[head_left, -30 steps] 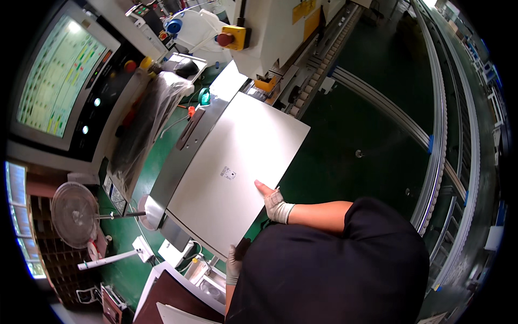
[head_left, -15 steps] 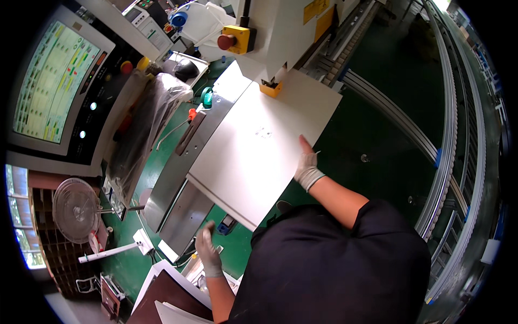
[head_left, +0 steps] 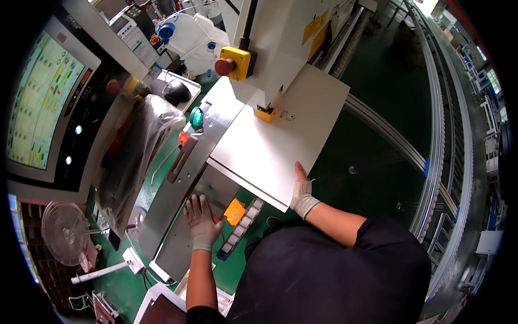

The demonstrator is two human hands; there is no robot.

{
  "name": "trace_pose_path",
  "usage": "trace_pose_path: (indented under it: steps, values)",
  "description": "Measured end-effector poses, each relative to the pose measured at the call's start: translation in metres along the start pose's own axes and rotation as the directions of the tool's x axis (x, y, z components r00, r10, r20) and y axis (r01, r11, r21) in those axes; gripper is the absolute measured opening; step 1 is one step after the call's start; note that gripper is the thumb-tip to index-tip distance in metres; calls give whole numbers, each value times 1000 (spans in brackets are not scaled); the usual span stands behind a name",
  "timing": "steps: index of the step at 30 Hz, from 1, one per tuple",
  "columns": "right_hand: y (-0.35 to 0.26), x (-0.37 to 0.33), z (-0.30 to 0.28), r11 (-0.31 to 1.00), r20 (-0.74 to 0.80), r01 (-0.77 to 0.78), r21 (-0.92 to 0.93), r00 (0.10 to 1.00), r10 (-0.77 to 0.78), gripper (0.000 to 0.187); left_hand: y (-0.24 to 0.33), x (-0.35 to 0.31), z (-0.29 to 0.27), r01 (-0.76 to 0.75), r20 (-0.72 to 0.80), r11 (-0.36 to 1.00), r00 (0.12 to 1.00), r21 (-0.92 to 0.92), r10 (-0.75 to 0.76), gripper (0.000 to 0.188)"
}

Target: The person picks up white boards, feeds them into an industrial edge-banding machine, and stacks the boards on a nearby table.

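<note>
A white rectangular panel, bearing a small printed mark, lies on the metal bed of a machine, its far part beneath the machine's white head. My right hand, in a pale glove, is at the panel's near right edge. The thumb shows on top; the other fingers are mostly hidden below the edge. On the bare steel bed, left of the panel's near corner, rests my gloved left hand, open with fingers spread and holding nothing. Beside it are an orange block and a row of rollers.
A red stop button on a yellow box hangs above the bed. At the left stand a lit screen and plastic-wrapped equipment. An orange-handled tool lies along the bed. Curved metal rails run down the right side.
The panel has slid away from me, further under the machine head, with my right hand at its edge. My left hand has moved up from the lower left onto the steel bed.
</note>
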State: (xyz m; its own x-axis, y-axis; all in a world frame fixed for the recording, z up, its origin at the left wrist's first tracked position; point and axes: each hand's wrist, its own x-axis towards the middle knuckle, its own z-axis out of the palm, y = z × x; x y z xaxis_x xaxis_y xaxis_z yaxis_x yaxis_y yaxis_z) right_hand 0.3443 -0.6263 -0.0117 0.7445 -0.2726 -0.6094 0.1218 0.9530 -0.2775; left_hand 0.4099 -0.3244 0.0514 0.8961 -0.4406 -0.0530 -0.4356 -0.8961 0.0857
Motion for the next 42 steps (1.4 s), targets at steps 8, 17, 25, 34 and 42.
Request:
trace_pose_path:
  steps: [8,17,25,34,42]
  values:
    - [-85,61,-19,985,-6,173,-23,985,-173,48,9,4,-10,-20,-41,1000,999,19,21,88]
    - [-158,136,-20,928,48,365,78,928,-369,34,13,7,12,-68,-105,997,992,-43,64,93]
    - [7,2,-10,501,321,651,-570,738,-594,43,14,-19,34,82,-75,995,993,-61,-87,82]
    - [77,-92,41,-494,830,864,-93,342,441,29,16,-244,110,227,-30,734,947,-640,-319,56]
    - [170,-118,57,-528,671,849,31,374,641,36,33,-489,154,599,229,226,586,-768,-777,38]
